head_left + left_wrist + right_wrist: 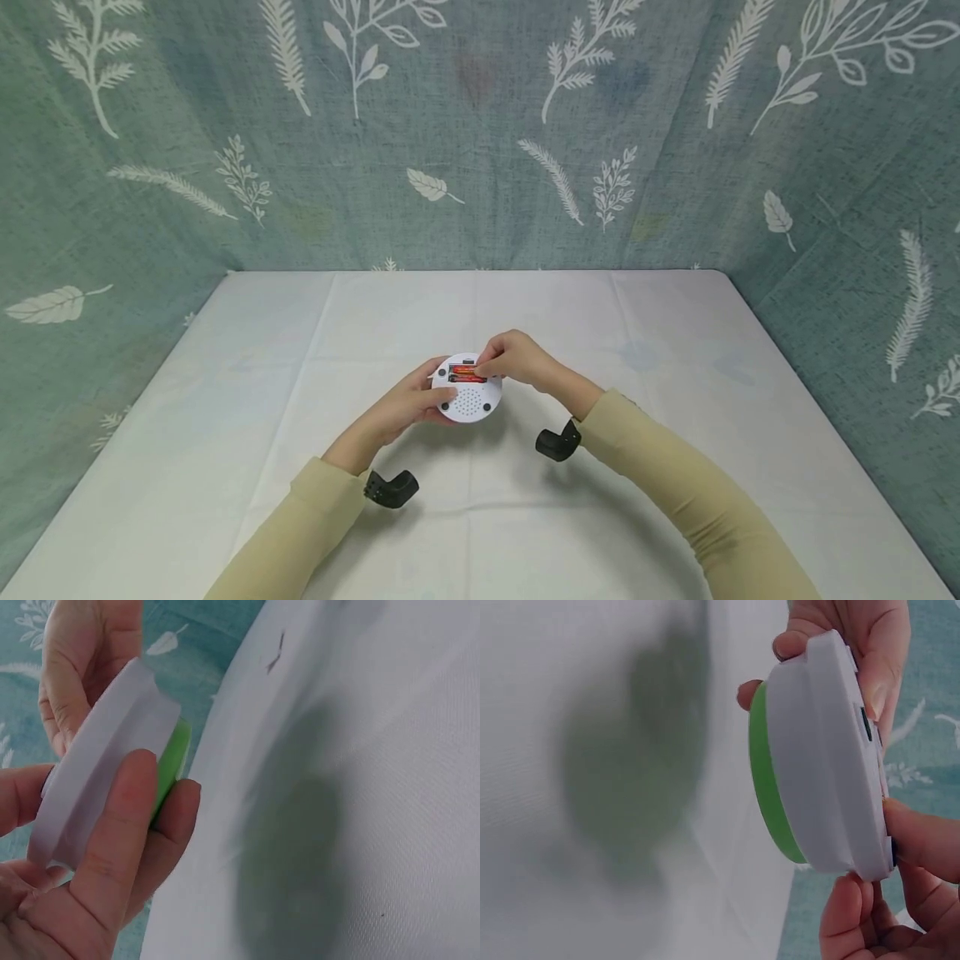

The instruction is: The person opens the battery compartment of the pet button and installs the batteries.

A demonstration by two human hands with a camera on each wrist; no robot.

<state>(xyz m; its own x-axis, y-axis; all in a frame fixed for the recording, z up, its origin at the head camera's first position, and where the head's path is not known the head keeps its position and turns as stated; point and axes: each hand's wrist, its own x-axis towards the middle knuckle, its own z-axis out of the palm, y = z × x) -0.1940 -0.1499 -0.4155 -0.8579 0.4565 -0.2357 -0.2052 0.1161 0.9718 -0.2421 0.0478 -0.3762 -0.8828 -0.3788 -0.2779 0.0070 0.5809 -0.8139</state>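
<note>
A round white battery-powered device (468,406) with a ring of speaker holes and dark rubber feet is held above the table, its back facing up. My left hand (405,406) grips its left side, thumb over the back and fingers underneath. Red batteries (465,378) lie side by side in the uncovered compartment. The curled fingers of my right hand (522,358) are at the right end of these batteries, at one of them; the fingertips partly hide it. In the right wrist view, the underside shows a green face (769,780).
A white cloth covers the table (225,400), and the shadow of the hands and device falls on it. Behind and at both sides hangs a green-blue curtain (480,192) with white leaf prints. Black wrist cameras (558,442) stick out from both sleeves.
</note>
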